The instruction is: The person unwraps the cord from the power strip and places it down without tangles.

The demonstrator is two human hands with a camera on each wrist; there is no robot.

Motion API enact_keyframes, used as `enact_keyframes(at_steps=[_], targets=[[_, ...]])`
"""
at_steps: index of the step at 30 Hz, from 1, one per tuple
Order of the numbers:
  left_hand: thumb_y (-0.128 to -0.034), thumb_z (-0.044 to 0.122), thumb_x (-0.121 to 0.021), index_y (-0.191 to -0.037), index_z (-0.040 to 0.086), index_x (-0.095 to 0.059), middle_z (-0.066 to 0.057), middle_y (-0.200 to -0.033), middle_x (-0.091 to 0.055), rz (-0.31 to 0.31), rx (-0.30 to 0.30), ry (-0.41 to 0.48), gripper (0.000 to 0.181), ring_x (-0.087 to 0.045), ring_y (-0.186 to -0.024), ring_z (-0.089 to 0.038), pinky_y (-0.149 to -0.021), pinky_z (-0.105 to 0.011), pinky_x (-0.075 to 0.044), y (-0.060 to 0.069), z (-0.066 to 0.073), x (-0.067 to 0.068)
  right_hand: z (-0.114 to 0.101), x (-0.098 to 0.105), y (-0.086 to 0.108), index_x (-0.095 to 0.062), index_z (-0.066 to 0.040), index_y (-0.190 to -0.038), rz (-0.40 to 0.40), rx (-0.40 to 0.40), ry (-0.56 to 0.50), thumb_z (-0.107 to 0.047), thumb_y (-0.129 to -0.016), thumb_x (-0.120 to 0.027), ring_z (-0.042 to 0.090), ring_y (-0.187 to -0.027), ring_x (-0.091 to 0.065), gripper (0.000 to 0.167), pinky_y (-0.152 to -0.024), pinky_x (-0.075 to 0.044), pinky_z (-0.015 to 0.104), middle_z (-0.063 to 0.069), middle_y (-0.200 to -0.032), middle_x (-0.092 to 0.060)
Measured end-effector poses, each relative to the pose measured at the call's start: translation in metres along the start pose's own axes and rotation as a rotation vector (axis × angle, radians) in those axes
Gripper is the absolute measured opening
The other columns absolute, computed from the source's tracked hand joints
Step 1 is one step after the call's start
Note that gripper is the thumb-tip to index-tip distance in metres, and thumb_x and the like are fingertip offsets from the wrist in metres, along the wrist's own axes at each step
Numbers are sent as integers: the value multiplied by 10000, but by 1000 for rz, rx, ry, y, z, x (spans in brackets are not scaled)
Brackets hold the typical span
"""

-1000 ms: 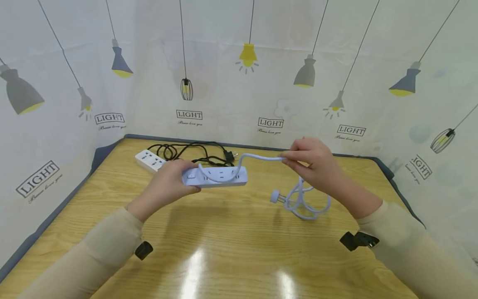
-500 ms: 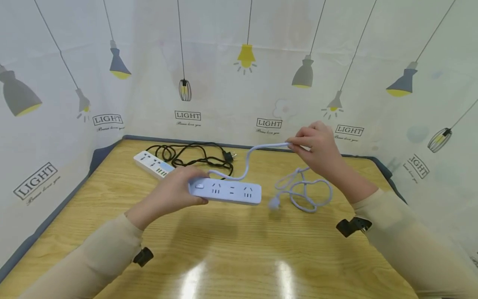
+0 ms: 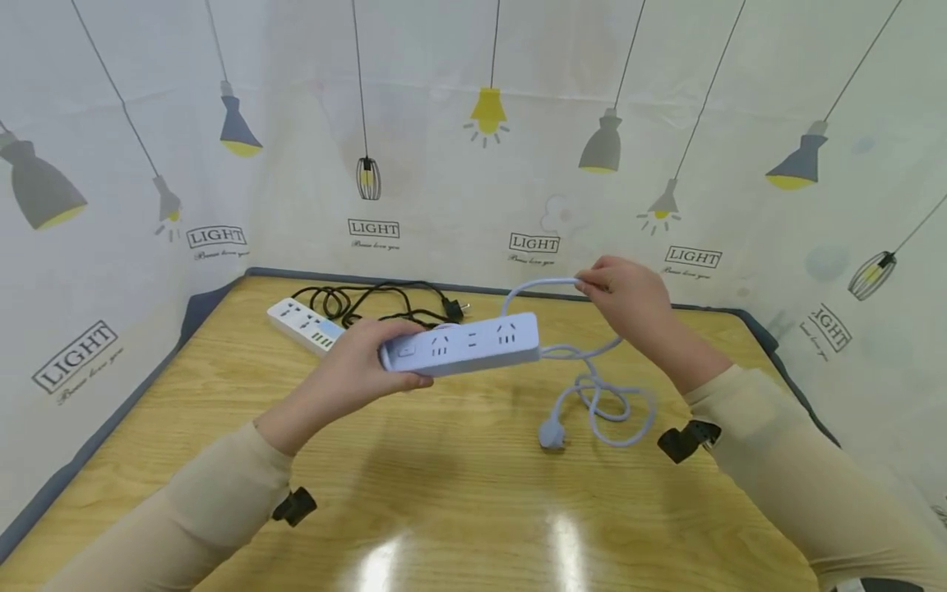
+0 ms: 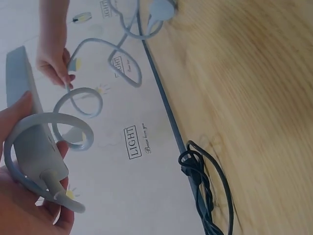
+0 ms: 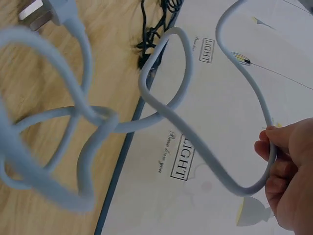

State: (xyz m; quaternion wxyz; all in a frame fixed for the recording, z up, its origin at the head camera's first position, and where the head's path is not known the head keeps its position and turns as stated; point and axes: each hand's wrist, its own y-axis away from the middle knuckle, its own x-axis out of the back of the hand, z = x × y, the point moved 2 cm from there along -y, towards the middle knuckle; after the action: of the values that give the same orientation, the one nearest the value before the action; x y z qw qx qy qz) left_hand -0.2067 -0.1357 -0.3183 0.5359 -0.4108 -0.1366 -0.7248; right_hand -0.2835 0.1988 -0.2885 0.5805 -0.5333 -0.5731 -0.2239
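Note:
In the head view my left hand [image 3: 355, 358] grips one end of a white power strip [image 3: 481, 344], held above the table with its sockets toward me. Its cord [image 3: 543, 282] rises from behind the strip to my right hand [image 3: 629, 300], which pinches it between thumb and fingers. From there the rest hangs in loose loops down to the plug [image 3: 551, 434] at lower right. The left wrist view shows the cord leaving the gripped end of the strip [image 4: 39, 156] and curling around it near the fingers. The right wrist view shows bare prongs on the plug [image 5: 62, 10].
A second white power strip [image 3: 296, 319] lies at the back left of the wooden table [image 3: 473, 493], partly behind my left hand. Its black cord [image 3: 370, 296] sprawls along the back edge, ending in a black plug [image 3: 455, 309]. A patterned cloth [image 3: 429, 205] stands behind.
The held power strip has moved right and now tilts up at its right end. My right hand rose, then lowered slightly, keeping the cord pinched. The hanging loops and plug swung and shifted.

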Motion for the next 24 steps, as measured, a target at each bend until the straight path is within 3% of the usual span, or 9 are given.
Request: enact_keyframes(at_steps=[5,11,18,24], targets=[[-774,262,-834,-1268,119,-623,-50,-1156,-647,6,54,133,556,-596,-1002,-232,-840,-434,-493,-4,-2,2,4,-9,6,-728,-39,-1121,1,37,-38,-155,-970,-623,202,-748,-570,218,-629,-452,376,60,-952,-637],[-802,271,-814,-1260,97,-619,-87,-1170,-630,47,162,217,528,-582,-1028,-268,-824,-441,-505,-8,-9,6,2,-11,15,-738,-41,-1097,11,86,-110,-147,-967,-627,185,-746,-550,201,-624,-445,358,48,-953,-618],[-841,269,-778,-1336,106,-543,-128,-1261,-595,52,307,364,572,-550,-1126,-296,-878,-482,-504,-11,-19,11,1,-8,30,-740,-43,-1087,2,146,-191,-111,-955,-636,152,-727,-518,181,-595,-443,334,21,-961,-596],[-856,223,-764,-1361,63,-475,-169,-1333,-562,74,339,425,604,-538,-1189,-334,-919,-524,-482,-10,-23,15,2,-9,37,-754,-56,-1046,34,237,-182,-59,-919,-674,139,-741,-521,150,-588,-453,325,24,-973,-591]])
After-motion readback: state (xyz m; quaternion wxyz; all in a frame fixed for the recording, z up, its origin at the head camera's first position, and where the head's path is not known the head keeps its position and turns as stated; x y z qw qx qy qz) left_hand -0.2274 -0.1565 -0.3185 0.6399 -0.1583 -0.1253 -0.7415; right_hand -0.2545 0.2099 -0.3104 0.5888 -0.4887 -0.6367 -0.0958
